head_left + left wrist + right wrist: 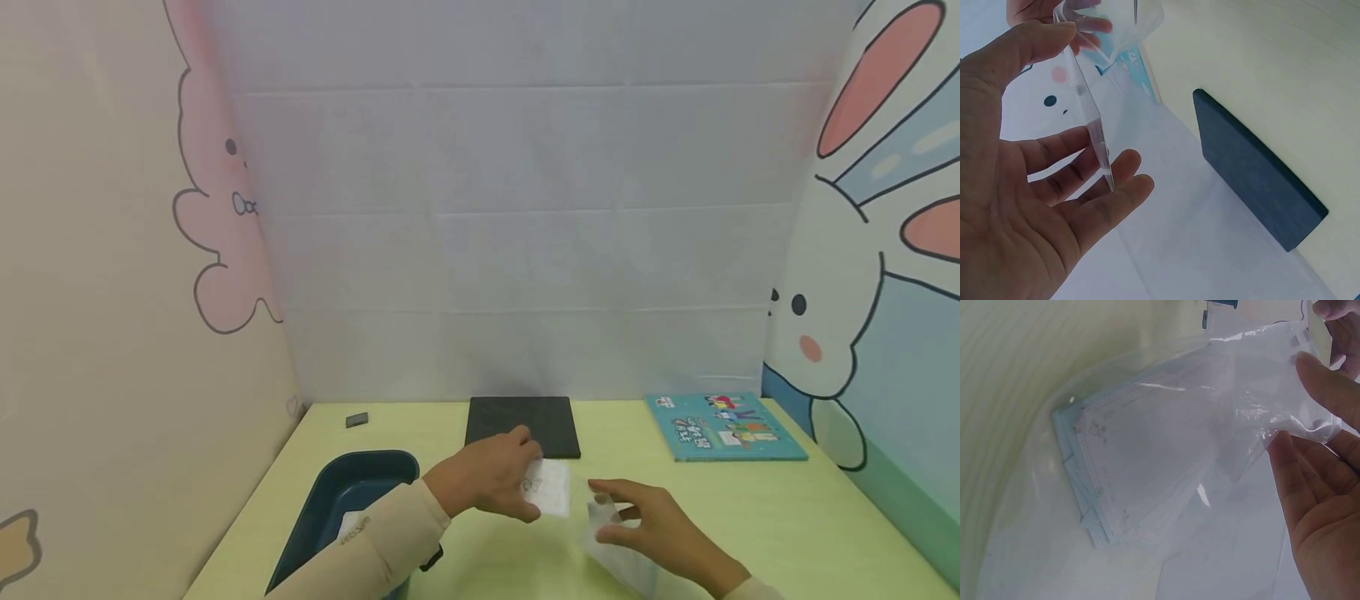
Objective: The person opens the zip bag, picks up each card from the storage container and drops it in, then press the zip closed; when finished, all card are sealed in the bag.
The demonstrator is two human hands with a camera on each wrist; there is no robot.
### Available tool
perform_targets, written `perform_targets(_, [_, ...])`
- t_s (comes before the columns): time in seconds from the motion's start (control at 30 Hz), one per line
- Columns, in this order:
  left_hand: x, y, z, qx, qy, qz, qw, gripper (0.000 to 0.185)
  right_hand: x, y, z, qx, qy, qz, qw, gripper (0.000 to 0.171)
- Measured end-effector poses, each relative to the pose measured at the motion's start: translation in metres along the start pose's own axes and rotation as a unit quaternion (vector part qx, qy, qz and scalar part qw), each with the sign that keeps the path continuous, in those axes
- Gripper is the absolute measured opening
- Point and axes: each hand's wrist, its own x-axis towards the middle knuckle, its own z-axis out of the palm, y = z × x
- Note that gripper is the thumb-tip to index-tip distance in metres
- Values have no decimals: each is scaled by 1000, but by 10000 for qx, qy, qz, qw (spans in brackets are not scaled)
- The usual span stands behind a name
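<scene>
Print on the teal book [723, 427] cover too small to read, sleeve [358, 530] lettering illegible

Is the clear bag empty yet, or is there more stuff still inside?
Not empty. One clear sheet is already out, pinched by the left hand. The right hand holds the clear plastic bag by its open end. A stack of sheets remains inside, lying on the green table, so most of the emptying looks left.
</scene>
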Motion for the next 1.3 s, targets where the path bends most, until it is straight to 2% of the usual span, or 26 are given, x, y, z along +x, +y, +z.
perform_targets(0.2, [6, 10, 4, 152, -249, -102, 9995, 63, 1, 1, 1, 76, -42, 42, 10000, 61])
perform_targets(0.6, [17, 26, 23, 531, -385, -73, 9978, 56, 3, 1, 3, 207, 57, -118, 9997, 62])
perform_targets(0.8, [21, 30, 26, 730, -318, 180, 9967, 61, 3, 2, 4, 169, -4, -105, 9998, 63])
perform_targets(0.93, [22, 30, 28, 812, -206, 472, 9954, 49, 2, 3, 5, 224, -26, -129, 9997, 63])
perform_targets(1.0, [21, 29, 28, 758, -215, 582, 9952, 41, 2, 3, 5, 216, 6, -149, 9997, 63])
perform_targets(1.1, [20, 27, 28, 560, -352, 567, 9962, 34, 2, 4, 4, 170, 51, -137, 9997, 62])
perform_targets(1.2, [17, 24, 29, 268, -549, 428, 9972, 42, 2, 5, 4, 134, 74, -96, 9998, 61])
perform_targets(1.3, [15, 21, 30, -96, -560, 428, 9975, 51, 1, 7, 5, 154, 80, -99, 9998, 61])
